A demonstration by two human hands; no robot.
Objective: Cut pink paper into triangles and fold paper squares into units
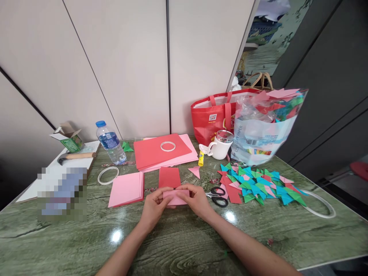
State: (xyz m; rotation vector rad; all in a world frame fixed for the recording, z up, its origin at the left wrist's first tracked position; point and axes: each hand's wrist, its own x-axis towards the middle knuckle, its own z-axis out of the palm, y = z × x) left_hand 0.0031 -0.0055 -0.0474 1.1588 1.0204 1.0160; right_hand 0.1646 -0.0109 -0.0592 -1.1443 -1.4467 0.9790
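Observation:
Between my two hands is a folded piece of pink paper (176,198), held level just above the table. My left hand (156,202) pinches its left end, thumb on top. At the right end my right hand (197,198) grips it the same way. Just beyond my fingers lies a red paper rectangle (169,177). A stack of pink paper (125,188) with red sheets under it sits left of my left hand. Black-handled scissors (220,196) rest beside my right hand, and a small folded pink triangle (194,172) lies farther back.
Folded paper pieces (255,184) heap at right, before a stuffed plastic bag (255,134) and a red tote (207,119). A white mug (222,147) and glue stick (201,158) stand near large red sheets (155,151). Leftward are a water bottle (110,143), tape roll (108,175) and hammer (77,155).

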